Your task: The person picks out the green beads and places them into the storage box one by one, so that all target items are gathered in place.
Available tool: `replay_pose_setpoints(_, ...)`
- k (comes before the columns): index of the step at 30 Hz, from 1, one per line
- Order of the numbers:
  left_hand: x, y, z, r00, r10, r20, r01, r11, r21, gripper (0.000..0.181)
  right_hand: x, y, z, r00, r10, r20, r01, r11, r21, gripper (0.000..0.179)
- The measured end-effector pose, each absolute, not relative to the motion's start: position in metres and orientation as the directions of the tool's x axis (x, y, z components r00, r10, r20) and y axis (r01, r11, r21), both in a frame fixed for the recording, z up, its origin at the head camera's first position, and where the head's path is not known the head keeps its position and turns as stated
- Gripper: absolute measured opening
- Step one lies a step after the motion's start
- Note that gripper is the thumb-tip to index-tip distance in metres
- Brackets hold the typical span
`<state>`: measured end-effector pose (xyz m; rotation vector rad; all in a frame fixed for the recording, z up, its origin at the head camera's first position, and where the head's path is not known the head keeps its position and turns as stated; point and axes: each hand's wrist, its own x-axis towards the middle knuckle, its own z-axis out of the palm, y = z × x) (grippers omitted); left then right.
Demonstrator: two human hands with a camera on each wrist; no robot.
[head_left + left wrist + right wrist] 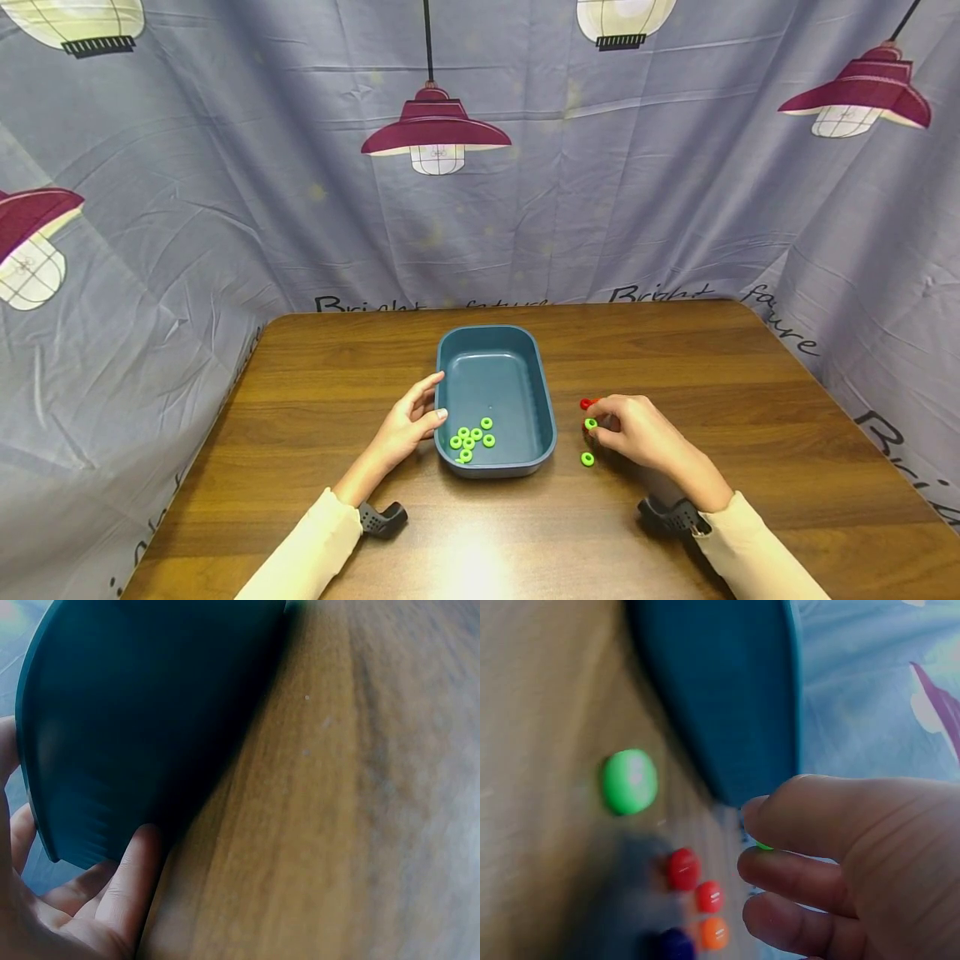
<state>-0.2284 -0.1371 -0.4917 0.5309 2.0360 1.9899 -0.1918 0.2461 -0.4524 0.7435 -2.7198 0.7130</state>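
A dark blue rectangular bin [491, 472] stands on the table in the head view, with several small green rings [489, 440] gathered at its near left corner. My left hand [408, 425] holds the bin's left wall, thumb at the rim and fingers against the outside in the left wrist view. To the right of the bin, my right hand [637, 429] pinches one green ring [591, 424] between thumb and index finger. Another green ring [587, 459] lies on the table just nearer than that hand. Red pieces [683, 869] lie under and beside the right hand, partly hidden in the head view.
In the right wrist view, an orange piece [714, 934] and a dark blue piece [676, 945] lie by the red ones. The brown wooden table [330, 375] ends at a grey-blue curtain [322, 167] printed with lamps, behind and along both sides.
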Motion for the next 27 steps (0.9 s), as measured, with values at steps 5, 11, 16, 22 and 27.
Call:
replay_pose_setpoints(5, -0.228, -0.138, -0.492, -0.905, 0.420, 0.074, 0.085, 0.008, 0.996, 0.067, -0.200, 0.238, -0.440, -0.849, -0.402, 0.344, -0.519, 0.756, -0.398, 0.018)
replay_pose_setpoints(11, -0.229, -0.139, -0.494, -0.908, 0.414, 0.065, 0.080, 0.021, 0.997, 0.067, -0.211, 0.220, -0.425, -0.821, -0.408, 0.400, -0.557, 0.728, -0.400, 0.016)
replay_pose_setpoints(16, -0.230, -0.139, -0.495, -0.903, 0.421, 0.082, 0.099, 0.018, 0.995, 0.067, -0.219, 0.199, -0.415, -0.789, -0.432, 0.437, -0.602, 0.685, -0.410, 0.015)
replay_pose_setpoints(22, -0.232, -0.139, -0.496, -0.899, 0.428, 0.091, 0.107, 0.014, 0.994, 0.067, -0.225, 0.173, -0.411, -0.798, -0.451, 0.400, -0.599, 0.662, -0.450, 0.017)
replay_pose_setpoints(27, -0.232, -0.138, -0.495, -0.902, 0.424, 0.078, 0.096, 0.020, 0.995, 0.068, -0.226, 0.152, -0.413, -0.794, -0.492, 0.357, -0.607, 0.665, -0.435, 0.015)
